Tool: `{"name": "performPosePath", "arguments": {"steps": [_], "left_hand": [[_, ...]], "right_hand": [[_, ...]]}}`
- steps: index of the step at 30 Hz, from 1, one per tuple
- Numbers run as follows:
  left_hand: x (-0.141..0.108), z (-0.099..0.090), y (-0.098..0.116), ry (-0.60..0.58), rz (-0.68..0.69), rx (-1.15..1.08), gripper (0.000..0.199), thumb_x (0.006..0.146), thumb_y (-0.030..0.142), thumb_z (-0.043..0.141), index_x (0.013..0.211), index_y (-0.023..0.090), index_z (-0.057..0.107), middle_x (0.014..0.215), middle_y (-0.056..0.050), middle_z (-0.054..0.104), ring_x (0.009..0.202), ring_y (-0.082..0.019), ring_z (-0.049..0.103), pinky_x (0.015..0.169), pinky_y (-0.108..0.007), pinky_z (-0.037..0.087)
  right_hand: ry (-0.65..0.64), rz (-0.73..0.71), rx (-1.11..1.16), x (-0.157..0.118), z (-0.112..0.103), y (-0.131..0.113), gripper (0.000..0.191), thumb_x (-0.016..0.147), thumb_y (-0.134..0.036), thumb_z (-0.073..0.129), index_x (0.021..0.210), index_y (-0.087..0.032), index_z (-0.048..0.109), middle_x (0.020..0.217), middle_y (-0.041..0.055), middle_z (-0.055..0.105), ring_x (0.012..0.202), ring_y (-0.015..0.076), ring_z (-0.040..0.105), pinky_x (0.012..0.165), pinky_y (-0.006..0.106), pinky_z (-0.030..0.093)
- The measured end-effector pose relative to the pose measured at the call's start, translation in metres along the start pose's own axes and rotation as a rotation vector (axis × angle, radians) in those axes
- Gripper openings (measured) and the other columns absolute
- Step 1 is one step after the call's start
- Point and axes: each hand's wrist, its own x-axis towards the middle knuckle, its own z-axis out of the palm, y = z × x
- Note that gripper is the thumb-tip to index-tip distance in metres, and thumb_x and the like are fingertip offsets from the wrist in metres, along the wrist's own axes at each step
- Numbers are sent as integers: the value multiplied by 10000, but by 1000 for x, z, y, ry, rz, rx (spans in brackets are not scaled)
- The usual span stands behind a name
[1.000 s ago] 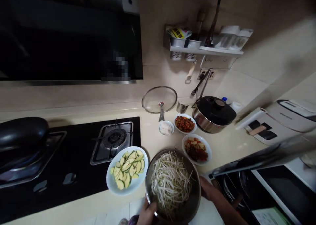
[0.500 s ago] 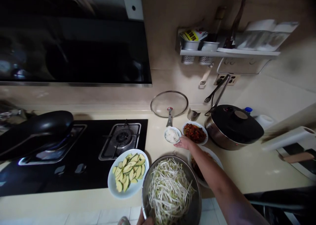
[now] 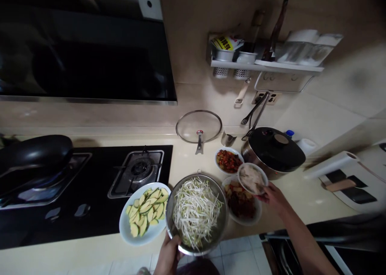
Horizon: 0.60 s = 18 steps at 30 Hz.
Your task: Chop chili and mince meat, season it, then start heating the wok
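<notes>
My left hand (image 3: 169, 251) grips the near rim of a steel bowl (image 3: 223, 222) heaped with bean sprouts (image 3: 197, 212). Its thumb lies over the rim. In my right hand (image 3: 273, 198) is a small white bowl (image 3: 265, 177) of pale food, pinched at its near right edge. That bowl hangs tilted over a plate of cooked food (image 3: 241, 202) and hides part of it. A dish of chopped red peppers (image 3: 228, 161) stands just behind. Left of the steel bowl is a pale plate (image 3: 125, 228) with sliced zucchini (image 3: 148, 210).
A wok (image 3: 33, 156) sits over the left burner, and the right burner (image 3: 141, 168) has nothing on it. A glass lid (image 3: 199, 126) leans by the wall. An electric cooker (image 3: 274, 150) and a knife with a wooden handle (image 3: 340, 185) are at the right.
My right hand has lifted the small bowl from the counter beside the glass lid and carried it right and nearer. The steel bowl is farther in view, still held by my left hand.
</notes>
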Motion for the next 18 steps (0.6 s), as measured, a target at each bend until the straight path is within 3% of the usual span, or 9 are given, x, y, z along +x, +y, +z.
{"name": "performPosePath", "arguments": {"steps": [3,6,10,14,16,18], "left_hand": [[12,17,11,5,75,-37,425,527,65,516,918,228,488,510,85,479,380,-82,435,362,-164,311],[28,32,23,-10,123,-69,334,543,34,496,825,208,456,475,95,421,325,-59,368,324,-148,285],[44,57,39,-4,135,-142,339,564,-20,471,819,201,435,561,65,497,378,-73,463,374,-174,415],[46,75,55,-14,159,-179,388,645,-19,486,961,207,474,761,5,594,523,-113,594,477,-243,520],[40,75,56,-76,159,-144,384,717,71,551,1055,239,477,878,-22,618,664,-153,647,566,-292,549],[28,62,51,-132,129,-64,445,746,210,626,1150,283,457,1004,-43,622,796,-183,659,650,-313,547]], "right_hand": [[216,45,113,-3,-60,22,254,653,-175,587,891,-213,507,691,29,664,596,200,661,574,299,575],[324,84,187,4,-90,46,240,628,-143,543,845,-228,487,639,14,648,564,197,654,564,303,577],[329,119,250,17,-101,73,256,614,-144,510,855,-231,510,671,24,658,620,198,663,651,327,581],[287,122,193,27,-100,81,265,621,-168,470,877,-198,531,742,77,681,795,226,672,774,356,555],[272,136,163,27,-100,78,243,617,-177,464,848,-192,536,744,82,682,849,233,665,811,357,540],[241,171,157,21,-103,75,204,623,-202,488,822,-202,535,739,78,682,864,236,663,841,353,525]]}}
